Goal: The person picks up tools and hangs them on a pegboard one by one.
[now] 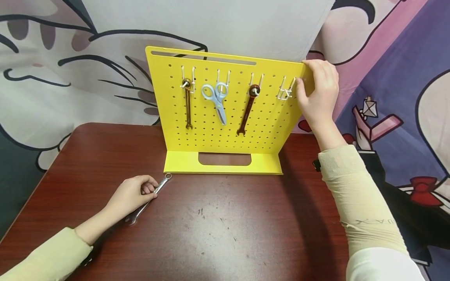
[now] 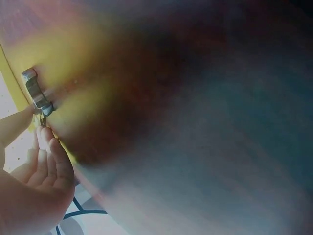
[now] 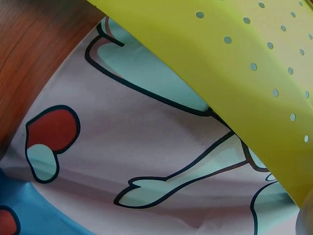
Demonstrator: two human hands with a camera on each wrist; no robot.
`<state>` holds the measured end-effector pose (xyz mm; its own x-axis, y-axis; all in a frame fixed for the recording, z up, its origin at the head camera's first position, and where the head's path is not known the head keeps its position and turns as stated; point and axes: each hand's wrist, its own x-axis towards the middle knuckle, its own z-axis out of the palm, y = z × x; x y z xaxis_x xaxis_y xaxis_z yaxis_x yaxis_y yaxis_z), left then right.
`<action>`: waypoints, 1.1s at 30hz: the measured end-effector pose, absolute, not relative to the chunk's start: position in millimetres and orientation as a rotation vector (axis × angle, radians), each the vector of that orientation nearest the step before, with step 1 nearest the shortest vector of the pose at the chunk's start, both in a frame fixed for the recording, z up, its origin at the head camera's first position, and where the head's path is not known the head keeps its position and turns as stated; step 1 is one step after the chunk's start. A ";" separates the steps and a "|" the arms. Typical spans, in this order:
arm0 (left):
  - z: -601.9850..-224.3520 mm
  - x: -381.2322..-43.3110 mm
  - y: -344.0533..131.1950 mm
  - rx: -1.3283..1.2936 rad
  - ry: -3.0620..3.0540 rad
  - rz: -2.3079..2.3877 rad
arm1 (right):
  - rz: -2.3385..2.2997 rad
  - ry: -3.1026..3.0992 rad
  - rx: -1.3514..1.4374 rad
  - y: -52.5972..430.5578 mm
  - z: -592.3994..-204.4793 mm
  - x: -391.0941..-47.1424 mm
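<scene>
In the head view my left hand pinches a silver combination wrench between thumb and fingers, just in front of the pegboard's left corner. The left wrist view shows the wrench's end beyond the thumb and fingertips. My right hand grips the upper right edge of the yellow pegboard, thumb on the front. From its white hooks hang a small wrench, light blue scissors and a larger dark wrench. The rightmost hook holds nothing.
The pegboard's base has a cut-out and stands at the back of a reddish-brown wooden table. A cartoon-printed cloth hangs behind and to the right.
</scene>
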<state>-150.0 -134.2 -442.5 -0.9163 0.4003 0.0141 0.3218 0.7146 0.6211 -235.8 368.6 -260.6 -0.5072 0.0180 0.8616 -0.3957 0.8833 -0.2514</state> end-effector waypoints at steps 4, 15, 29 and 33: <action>-442.2 -150.0 -133.8 0.554 2.779 0.982 | 0.521 -2.051 0.270 367.7 -260.5 -235.8; -440.5 -153.5 -129.7 0.518 2.790 0.932 | 0.522 -2.053 0.268 367.1 -260.1 -235.7; -442.5 -151.2 -126.7 0.476 2.755 0.979 | 0.516 -2.033 0.288 367.5 -260.9 -235.1; -444.7 -151.5 -125.8 0.484 2.732 1.001 | 0.513 -2.033 0.292 367.0 -260.5 -235.2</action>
<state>-151.5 -125.8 -444.7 -0.9282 0.3660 -0.0668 0.2363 0.7185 0.6541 -235.2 367.0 -260.5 -0.4907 0.0059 0.8713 -0.4080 0.8820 -0.2358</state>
